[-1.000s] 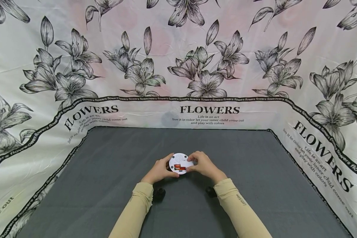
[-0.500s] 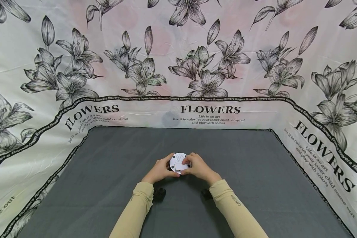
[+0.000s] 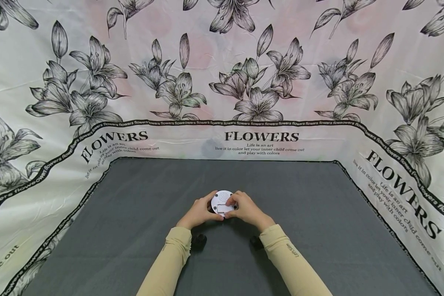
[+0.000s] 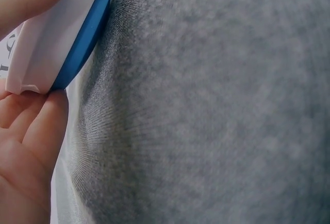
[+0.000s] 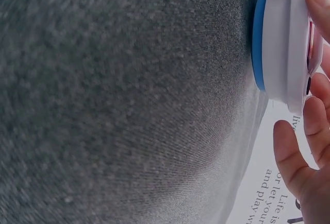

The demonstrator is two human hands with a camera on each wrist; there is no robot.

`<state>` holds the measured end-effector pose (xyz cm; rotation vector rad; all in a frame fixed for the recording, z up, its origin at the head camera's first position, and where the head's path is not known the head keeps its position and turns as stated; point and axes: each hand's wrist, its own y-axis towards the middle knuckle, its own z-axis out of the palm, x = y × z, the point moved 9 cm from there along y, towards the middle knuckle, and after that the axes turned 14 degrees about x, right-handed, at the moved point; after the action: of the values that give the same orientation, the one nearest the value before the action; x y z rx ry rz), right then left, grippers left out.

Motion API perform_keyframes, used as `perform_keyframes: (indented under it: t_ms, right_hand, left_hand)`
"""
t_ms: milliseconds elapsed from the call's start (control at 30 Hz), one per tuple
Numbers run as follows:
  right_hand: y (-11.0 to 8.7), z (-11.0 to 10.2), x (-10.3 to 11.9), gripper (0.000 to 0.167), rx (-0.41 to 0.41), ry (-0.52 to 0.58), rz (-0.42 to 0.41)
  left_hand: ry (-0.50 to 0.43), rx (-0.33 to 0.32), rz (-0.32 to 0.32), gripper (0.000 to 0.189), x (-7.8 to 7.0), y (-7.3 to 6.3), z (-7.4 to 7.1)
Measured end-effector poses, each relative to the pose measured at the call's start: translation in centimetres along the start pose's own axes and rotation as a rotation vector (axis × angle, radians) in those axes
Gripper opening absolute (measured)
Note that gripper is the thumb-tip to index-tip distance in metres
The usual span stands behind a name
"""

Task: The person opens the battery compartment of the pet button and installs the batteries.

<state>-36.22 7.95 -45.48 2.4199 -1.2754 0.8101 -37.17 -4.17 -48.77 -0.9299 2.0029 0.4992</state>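
A round white device (image 3: 222, 197) with perforated holes and small dark feet faces up in the head view. My left hand (image 3: 197, 212) grips its left rim, thumb at the near edge and fingers round the far side. My right hand (image 3: 248, 210) pinches a white battery cover (image 3: 221, 208), which lies over the compartment. Its right part is hidden by my fingers. In the left wrist view the white casing (image 4: 54, 38) shows a blue face on its other side. The right wrist view shows the cover tilted slightly off the casing (image 5: 278, 44), with a strip of red beneath.
A grey cloth (image 3: 151, 193) covers the table beneath both hands. Behind and at the sides hangs a white flower-printed cloth (image 3: 259, 139) with black lettering. Dark wrist-camera pieces (image 3: 198, 241) sit below the wrists.
My right hand has moved left with the battery cover, which now hides the red batteries seen a second ago. My left hand keeps its grip on the device, nearly still.
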Motion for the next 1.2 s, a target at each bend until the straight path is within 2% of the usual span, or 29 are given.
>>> perform_keyframes:
  t_ms: [200,400,700,1033,1200]
  right_hand:
    - [0.0,-0.03,-0.03,0.025,-0.011,0.012,0.004]
    - [0.03,-0.09,0.03,0.024,-0.016,0.028,0.008]
    - [-0.17,-0.12,0.35,0.017,-0.022,0.035,-0.022]
    - [-0.3,-0.15,0.44,0.011,-0.054,0.005,-0.072]
    - [-0.57,-0.47,0.41,0.009,-0.103,-0.008,-0.044]
  left_hand:
    - [-0.012,-0.005,-0.018,0.098,0.19,0.08,0.06]
    - [-0.027,-0.006,-0.009,0.096,0.29,0.07,0.15]
    - [0.01,-0.011,0.003,0.095,0.17,0.12,-0.03]
    - [-0.005,-0.012,-0.004,0.095,0.17,0.07,0.0]
    - [0.016,-0.021,-0.006,0.094,0.13,-0.02,-0.05]
